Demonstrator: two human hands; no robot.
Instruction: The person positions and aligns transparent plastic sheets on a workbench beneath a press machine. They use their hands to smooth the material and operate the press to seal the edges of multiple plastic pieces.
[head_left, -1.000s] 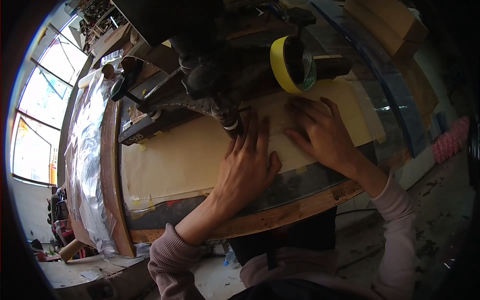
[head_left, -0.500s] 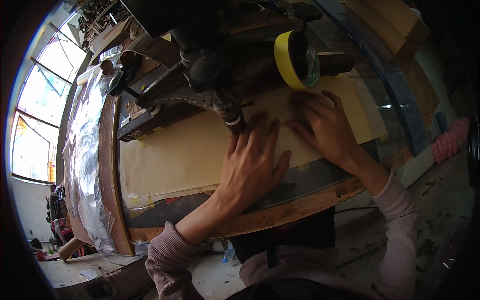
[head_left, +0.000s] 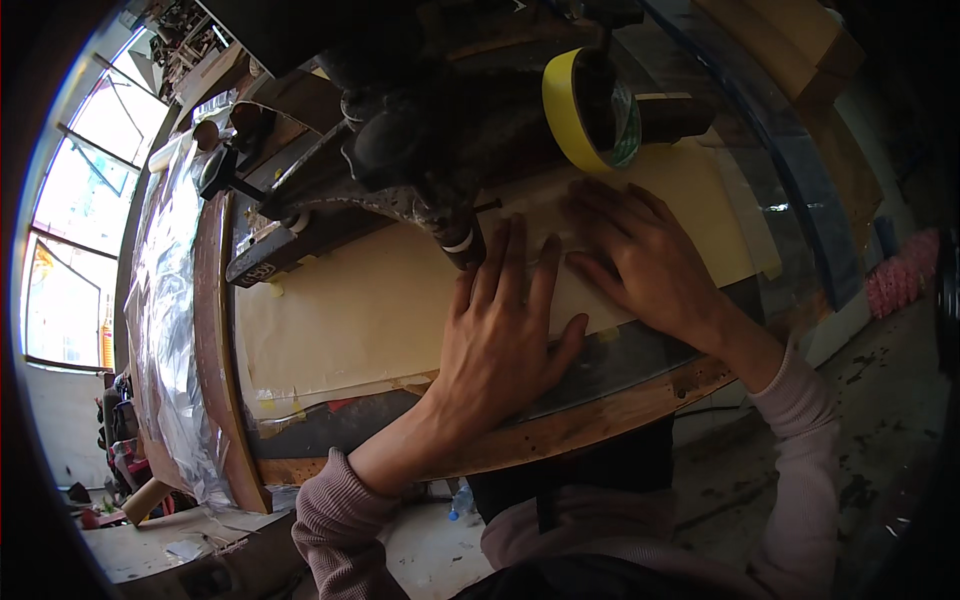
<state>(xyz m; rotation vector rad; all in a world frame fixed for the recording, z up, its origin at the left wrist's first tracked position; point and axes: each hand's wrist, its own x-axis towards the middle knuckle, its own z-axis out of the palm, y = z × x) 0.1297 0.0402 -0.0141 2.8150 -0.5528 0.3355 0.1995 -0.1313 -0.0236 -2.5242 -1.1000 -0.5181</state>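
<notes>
A long cream sheet (head_left: pixel 330 320) lies across a dark board with bits of yellow tape at its edges. My left hand (head_left: pixel 500 340) rests on the sheet with its fingers stretched forward, beside the pale-ringed tip of a black machine arm (head_left: pixel 463 240). To its right, my right hand (head_left: pixel 650 255) lies over the sheet, fingers spread and pointing up and left, their tips partly in shadow. Neither hand holds anything. A roll of yellow tape (head_left: pixel 566 110) hangs just beyond my right hand.
A dark bar (head_left: pixel 300 240) borders the sheet's far left side. Crumpled clear plastic (head_left: pixel 170 340) covers a surface at left, below bright windows (head_left: pixel 75 230). A wooden edge strip (head_left: pixel 600 415) runs along the front. Cardboard (head_left: pixel 790 50) and a pink bundle (head_left: pixel 900 275) are at right.
The whole scene has shifted slightly left as the view moved. My right hand's fingers have slid a little up and left over the sheet; my left hand stays nearly in place.
</notes>
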